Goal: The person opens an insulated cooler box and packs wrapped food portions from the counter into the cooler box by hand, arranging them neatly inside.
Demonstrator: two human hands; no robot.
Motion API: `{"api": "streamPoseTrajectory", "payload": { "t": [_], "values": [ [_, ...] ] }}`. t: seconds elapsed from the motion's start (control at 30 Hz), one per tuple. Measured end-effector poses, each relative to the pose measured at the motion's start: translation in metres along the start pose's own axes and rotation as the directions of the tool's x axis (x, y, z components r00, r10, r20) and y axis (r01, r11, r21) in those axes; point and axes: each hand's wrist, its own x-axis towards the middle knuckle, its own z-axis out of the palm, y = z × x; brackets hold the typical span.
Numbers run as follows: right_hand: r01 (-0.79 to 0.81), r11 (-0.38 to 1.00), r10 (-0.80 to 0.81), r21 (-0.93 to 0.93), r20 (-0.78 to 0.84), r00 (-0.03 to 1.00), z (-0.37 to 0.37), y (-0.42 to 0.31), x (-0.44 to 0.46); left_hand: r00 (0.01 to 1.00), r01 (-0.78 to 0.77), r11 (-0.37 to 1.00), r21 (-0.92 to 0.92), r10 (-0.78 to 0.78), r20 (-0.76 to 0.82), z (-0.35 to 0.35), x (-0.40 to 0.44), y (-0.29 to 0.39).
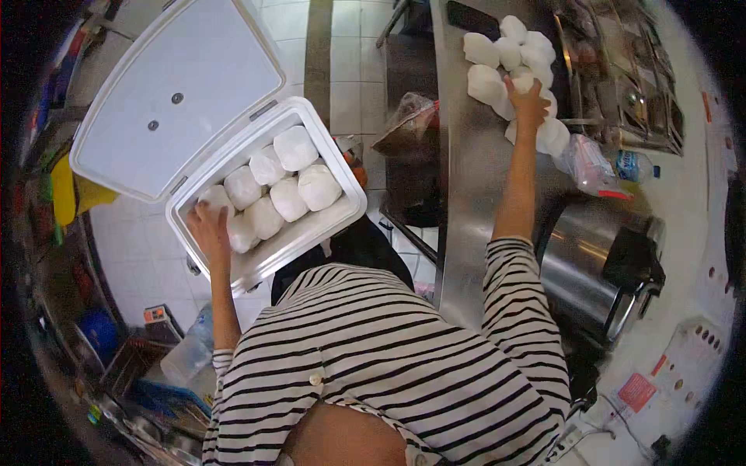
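My left hand (208, 229) reaches into the left corner of an open white cooler box (353, 203). Its fingers curl over a rounded white lump (215, 199), which looks like a dough ball. Several similar white lumps (295, 149) sit in two rows inside the box. On the metal counter (470, 194), my right hand (528, 105) reaches into a pile of white lumps (536, 56), its fingers around one white lump (523, 80). The palm hides part of the pile.
The cooler's lid (183, 85) is swung back to the left. Beyond the pile lie a dark phone (472, 17), a plastic bag (592, 165) and a water bottle (633, 166). A steel cylinder (583, 256) stands beside my right arm. A scale (158, 317) is at lower left.
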Motion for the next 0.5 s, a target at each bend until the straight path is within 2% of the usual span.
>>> {"api": "streamPoseTrajectory", "payload": {
  "t": [0.03,0.07,0.1,0.13,0.23,0.27,0.3,0.33,0.4,0.47,0.5],
  "values": [
    [-0.016,0.998,0.016,-0.065,0.006,1.000,0.030,0.015,0.034,1.000,-0.004,0.999,-0.052,0.005,0.013,0.001,0.003,0.001],
    [-0.029,0.991,0.020,-0.134,-0.071,0.997,0.051,0.021,0.054,1.000,-0.005,0.995,-0.101,0.007,0.023,0.004,0.003,0.000],
    [-0.070,0.994,0.075,-0.078,0.055,0.996,0.043,0.014,0.056,1.000,0.004,0.989,-0.146,0.000,0.031,0.007,0.001,-0.004],
    [-0.064,0.998,0.063,0.008,0.146,0.987,0.027,0.017,0.057,0.999,0.021,0.983,-0.183,-0.015,0.035,0.007,-0.001,-0.011],
    [0.258,0.924,-0.275,0.282,0.021,0.961,0.073,0.074,0.108,0.994,0.050,0.995,-0.085,-0.041,0.103,0.004,0.001,-0.012],
    [0.039,0.742,-0.267,0.669,0.241,0.933,0.016,0.046,0.053,0.993,0.067,0.994,-0.084,-0.058,0.100,0.002,0.000,-0.009],
    [-0.307,0.454,-0.245,0.836,0.449,0.859,-0.053,0.007,-0.013,0.997,0.048,0.997,-0.055,-0.044,0.069,0.002,-0.004,-0.010],
    [-0.395,0.354,-0.359,0.848,0.513,0.780,-0.064,-0.004,-0.034,0.999,0.023,0.999,-0.030,-0.022,0.040,0.005,-0.008,-0.011],
    [-0.397,0.342,-0.638,0.852,0.521,0.568,-0.077,-0.035,-0.087,0.999,0.010,1.000,-0.010,-0.010,0.043,0.004,-0.014,-0.009],
    [-0.246,0.376,-0.880,0.893,0.428,0.208,-0.081,-0.085,-0.159,0.996,0.036,0.999,-0.032,-0.034,0.084,-0.002,-0.014,-0.005],
    [-0.149,0.339,-0.938,0.929,0.345,0.022,-0.075,-0.111,-0.197,0.995,0.066,0.997,-0.038,-0.063,0.079,0.001,-0.014,-0.007]
  ]
}}
